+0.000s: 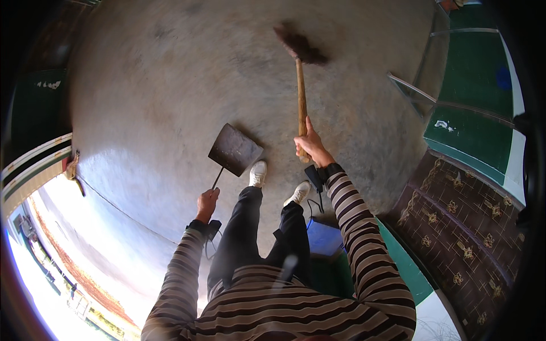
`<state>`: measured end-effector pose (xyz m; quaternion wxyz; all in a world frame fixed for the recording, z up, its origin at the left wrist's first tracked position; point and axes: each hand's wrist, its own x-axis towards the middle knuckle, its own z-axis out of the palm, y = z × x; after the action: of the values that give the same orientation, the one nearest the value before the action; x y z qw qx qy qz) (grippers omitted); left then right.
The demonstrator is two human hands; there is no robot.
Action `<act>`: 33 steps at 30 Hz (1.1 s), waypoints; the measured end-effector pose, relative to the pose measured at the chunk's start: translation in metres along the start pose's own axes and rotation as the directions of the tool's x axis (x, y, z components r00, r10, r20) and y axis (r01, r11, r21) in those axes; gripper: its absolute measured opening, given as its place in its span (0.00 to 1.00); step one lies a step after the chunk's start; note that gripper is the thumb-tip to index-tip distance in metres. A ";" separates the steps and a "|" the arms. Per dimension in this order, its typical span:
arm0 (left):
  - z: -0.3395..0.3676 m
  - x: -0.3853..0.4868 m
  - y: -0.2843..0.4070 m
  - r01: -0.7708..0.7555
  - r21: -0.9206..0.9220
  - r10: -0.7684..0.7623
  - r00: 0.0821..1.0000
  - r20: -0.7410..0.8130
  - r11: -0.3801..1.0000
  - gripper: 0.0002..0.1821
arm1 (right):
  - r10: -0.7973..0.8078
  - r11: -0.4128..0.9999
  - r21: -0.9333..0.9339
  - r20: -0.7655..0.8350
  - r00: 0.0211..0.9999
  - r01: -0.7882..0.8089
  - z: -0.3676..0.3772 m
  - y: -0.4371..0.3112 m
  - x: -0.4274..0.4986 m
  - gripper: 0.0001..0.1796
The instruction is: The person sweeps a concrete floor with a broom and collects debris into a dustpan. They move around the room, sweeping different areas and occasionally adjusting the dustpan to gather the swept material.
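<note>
My right hand [312,144] grips the wooden handle [301,93] of a short broom near its lower end, the index finger laid along the shaft. The dark reddish-brown broom head [300,44] is blurred and lies farthest from me, over the concrete floor [170,85]. In my left hand [207,204] is the thin handle of a dark metal dustpan [236,149]. The flat pan sits just ahead of my left shoe [257,174], tilted in the view. Whether the pan touches the floor I cannot tell.
On the right stand a patterned brown panel [465,221], a green-and-white wall [473,140] and a thin metal frame [411,87] jutting out. A blue object [324,238] is beside my right leg. Bright daylight enters through a doorway at lower left, by a folded metal gate [36,157].
</note>
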<state>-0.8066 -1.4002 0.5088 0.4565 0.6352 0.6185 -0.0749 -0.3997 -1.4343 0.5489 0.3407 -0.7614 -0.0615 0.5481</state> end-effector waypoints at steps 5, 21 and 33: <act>-0.002 -0.012 -0.009 0.038 -0.031 -0.039 0.999 -0.038 0.999 0.22 | 0.035 0.887 -0.461 0.099 0.994 0.015 -0.014 0.054 -0.065 0.51; 0.008 -0.097 -0.030 -0.042 0.062 0.052 0.983 -0.177 0.997 0.22 | 0.226 0.764 -0.639 0.131 0.965 -0.092 -0.163 0.292 -0.316 0.49; 0.037 -0.072 -0.049 -0.173 0.283 0.192 0.981 -0.042 0.944 0.24 | 0.158 0.965 0.222 -0.072 0.985 -0.139 -0.147 0.320 -0.348 0.49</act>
<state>-0.8472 -1.4856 0.5106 0.3463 0.7496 0.5559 -0.0963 -0.4967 -1.9064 0.6613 0.3817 -0.7460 0.0709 0.5411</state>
